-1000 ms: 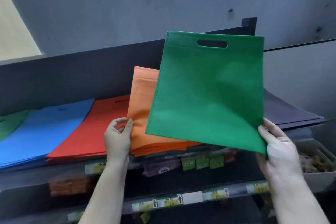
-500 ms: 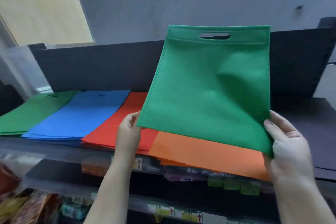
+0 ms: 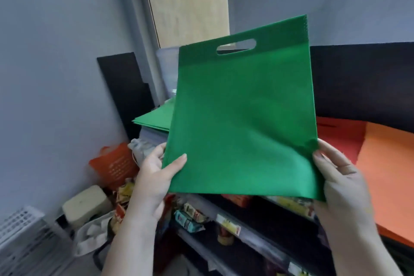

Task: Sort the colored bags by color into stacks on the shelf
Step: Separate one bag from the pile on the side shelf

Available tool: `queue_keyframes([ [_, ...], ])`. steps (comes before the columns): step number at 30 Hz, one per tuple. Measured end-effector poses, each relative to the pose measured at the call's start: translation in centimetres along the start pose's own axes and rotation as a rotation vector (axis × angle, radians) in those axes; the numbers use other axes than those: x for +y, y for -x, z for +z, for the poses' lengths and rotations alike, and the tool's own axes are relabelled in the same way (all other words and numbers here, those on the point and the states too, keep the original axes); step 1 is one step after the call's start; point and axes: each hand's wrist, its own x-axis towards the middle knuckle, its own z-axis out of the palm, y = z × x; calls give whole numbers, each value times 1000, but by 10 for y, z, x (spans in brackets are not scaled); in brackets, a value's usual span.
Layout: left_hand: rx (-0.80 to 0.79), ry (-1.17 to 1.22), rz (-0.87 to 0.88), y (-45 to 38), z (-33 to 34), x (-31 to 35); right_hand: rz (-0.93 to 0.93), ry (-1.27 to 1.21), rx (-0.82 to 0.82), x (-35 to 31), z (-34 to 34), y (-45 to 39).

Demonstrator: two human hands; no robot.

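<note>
A green bag (image 3: 242, 114) with a cut-out handle is held up in front of me, handle at the top. My left hand (image 3: 154, 177) pinches its lower left corner, thumb on the front. Its lower right corner is pinched by my right hand (image 3: 342, 188). Behind the bag's left edge a green stack (image 3: 154, 120) lies on the shelf's left end. To the right lie a red stack (image 3: 338, 136) and an orange stack (image 3: 389, 175). The held bag hides the shelf between the green and red stacks.
A black back panel (image 3: 358, 78) runs behind the shelf. Lower shelves (image 3: 246, 237) hold packaged goods and price tags. At the left, near the floor, are an orange basket (image 3: 116, 166), a cream box (image 3: 86, 204) and a white crate (image 3: 24, 235).
My view has swung left along the shelf, and the green bag has come with it toward the green stack. The blue stack is now hidden behind the bag. Both hands keep their hold.
</note>
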Motion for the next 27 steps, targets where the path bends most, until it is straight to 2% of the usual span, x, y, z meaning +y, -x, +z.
queue_keyframes([
  [2, 70, -67, 76, -4, -40, 2, 52, 79, -162, 24, 8, 11],
  [7, 234, -274, 159, -18, -135, 2, 94, 12, -223, 99, 79, 24],
  [12, 329, -383, 180, -36, -200, 0, 126, 167, -263, 151, 128, 33],
  [17, 379, -468, 204, -68, -233, -8, 51, 298, -303, 187, 165, 19],
  [24, 340, -479, 255, -158, -253, -23, -52, 371, -302, 231, 212, -47],
  [27, 329, -528, 280, -199, -254, -26, -142, 477, -289, 242, 230, -76],
])
